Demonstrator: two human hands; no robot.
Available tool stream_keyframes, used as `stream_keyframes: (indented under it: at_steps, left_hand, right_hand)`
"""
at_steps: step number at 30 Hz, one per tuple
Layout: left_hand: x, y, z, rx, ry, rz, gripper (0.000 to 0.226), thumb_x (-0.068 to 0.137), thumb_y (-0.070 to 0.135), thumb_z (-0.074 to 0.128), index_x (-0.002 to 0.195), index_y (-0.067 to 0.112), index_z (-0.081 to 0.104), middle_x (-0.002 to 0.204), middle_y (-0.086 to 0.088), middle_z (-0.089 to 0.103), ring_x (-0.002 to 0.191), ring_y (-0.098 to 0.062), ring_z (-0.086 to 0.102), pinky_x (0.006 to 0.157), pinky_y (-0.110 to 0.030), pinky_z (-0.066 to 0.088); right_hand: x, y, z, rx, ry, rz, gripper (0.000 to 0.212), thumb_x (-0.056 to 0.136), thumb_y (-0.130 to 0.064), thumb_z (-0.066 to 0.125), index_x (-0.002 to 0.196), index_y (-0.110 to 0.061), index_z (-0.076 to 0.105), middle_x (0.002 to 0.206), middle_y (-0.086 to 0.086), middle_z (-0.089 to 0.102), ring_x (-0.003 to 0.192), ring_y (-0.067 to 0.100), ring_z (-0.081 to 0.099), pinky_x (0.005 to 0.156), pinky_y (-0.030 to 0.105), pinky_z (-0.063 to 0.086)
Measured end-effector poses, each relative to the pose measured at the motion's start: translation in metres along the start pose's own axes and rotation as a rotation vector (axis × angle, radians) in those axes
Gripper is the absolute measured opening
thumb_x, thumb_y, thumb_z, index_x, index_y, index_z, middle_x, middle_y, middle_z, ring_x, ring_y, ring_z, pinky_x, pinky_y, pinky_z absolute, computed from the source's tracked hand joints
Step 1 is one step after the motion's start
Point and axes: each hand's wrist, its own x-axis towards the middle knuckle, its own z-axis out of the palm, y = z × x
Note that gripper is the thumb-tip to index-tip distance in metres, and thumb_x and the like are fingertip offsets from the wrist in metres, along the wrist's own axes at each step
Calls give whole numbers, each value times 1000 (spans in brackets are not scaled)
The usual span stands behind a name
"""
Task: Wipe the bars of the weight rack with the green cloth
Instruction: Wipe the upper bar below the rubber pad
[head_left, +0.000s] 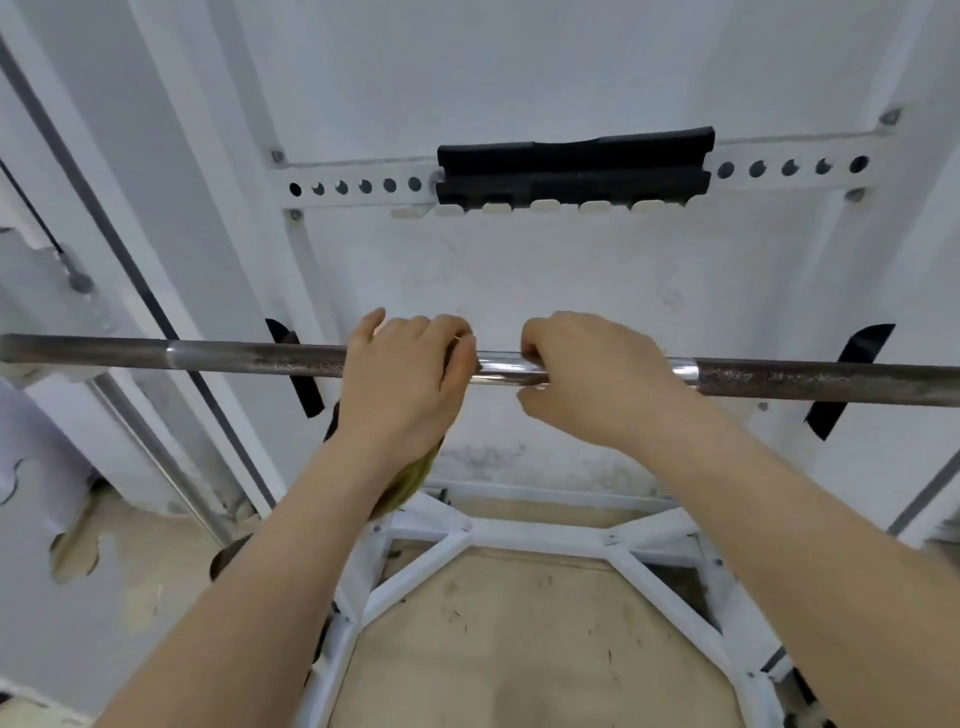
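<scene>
Looking down from the head cam, both hands are on the long grey steel barbell bar (249, 358), which runs from 9 o'clock to 3 o'clock across the middle of the view. The left hand (402, 379) sits just on the 9 o'clock side of centre, fingers curled over the top of the bar. The crumpled green cloth (410, 486) is bunched under its palm, with a bit poking out below the wrist toward 6 o'clock. The right hand (592, 374) is just beside it on the 3 o'clock side, fingers wrapped over the shiny chrome stretch with the thumb underneath, so it's grasping the bar itself. A short bit of bare chrome shows between the hands. Up at 12 o'clock a white perforated crossbar (353, 184) has a black foam pad (574, 166) over its middle. Down at 6 o'clock sits a white-painted tube frame (540, 535).
</scene>
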Motion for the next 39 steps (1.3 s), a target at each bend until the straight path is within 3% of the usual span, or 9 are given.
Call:
stream_keyframes:
  at_steps: [2,4,7,10,14,20,26,33,39]
  left_hand:
    - [-7,-18,-17,-284,-166,91,52,84,44,46,132,25,47,105,15,57,98,-12,50,102,-35,32]
    - [-8,-38,-25,-258,-308,209,71,71,39,60,137,25,38,115,10,54,107,-17,50,98,-35,39]
    - [0,-42,-9,134,-184,360,52,71,26,66,120,16,50,106,-2,60,97,-27,56,79,-36,45]
    - [18,-18,-9,271,-127,358,19,81,29,58,89,18,45,75,2,49,69,-26,48,50,-29,25]
    - [31,-19,-6,203,-202,379,21,82,40,55,79,21,44,62,5,35,64,-26,45,55,-30,27]
    - [38,-57,-14,-2,-368,243,28,69,49,64,73,21,60,65,4,56,56,-17,51,49,-23,29]
    - [0,-119,-5,257,64,267,32,63,33,78,70,15,52,61,-1,50,53,-25,47,51,-28,20]
    - [14,-45,-5,211,-58,293,20,75,27,56,79,18,39,64,4,46,59,-25,46,75,-35,36]
    - [9,-12,11,305,34,379,30,57,15,76,74,16,51,52,3,48,43,-21,39,50,-27,22]
  right_hand:
    - [19,-23,10,19,-42,-14,17,82,-29,59,96,-23,53,85,-2,54,78,24,53,62,32,40]
    - [28,-29,16,-110,-39,5,11,80,-29,58,82,-24,49,71,-4,45,68,24,49,58,31,34]
    - [32,-33,21,-226,-4,83,29,78,-34,58,62,-21,36,62,-3,38,55,23,40,55,28,29]
    - [36,-38,23,-224,-1,118,27,79,-38,56,62,-22,43,60,-3,42,52,21,40,49,27,25]
    - [35,-40,24,-264,18,160,18,80,-34,52,70,-20,57,60,-2,47,51,21,44,51,26,31]
    - [28,-41,35,-393,149,209,21,82,-37,53,73,-19,48,53,-3,39,47,25,40,48,25,23]
    - [30,-40,31,-381,110,217,17,82,-35,52,76,-20,52,59,-2,44,58,28,48,52,27,29]
    - [46,-41,12,-190,-193,209,12,75,-31,58,81,-20,60,68,-2,53,63,23,54,57,27,35]
    - [29,-38,17,-221,30,100,8,78,-31,52,77,-23,52,65,-3,48,60,24,47,55,28,32]
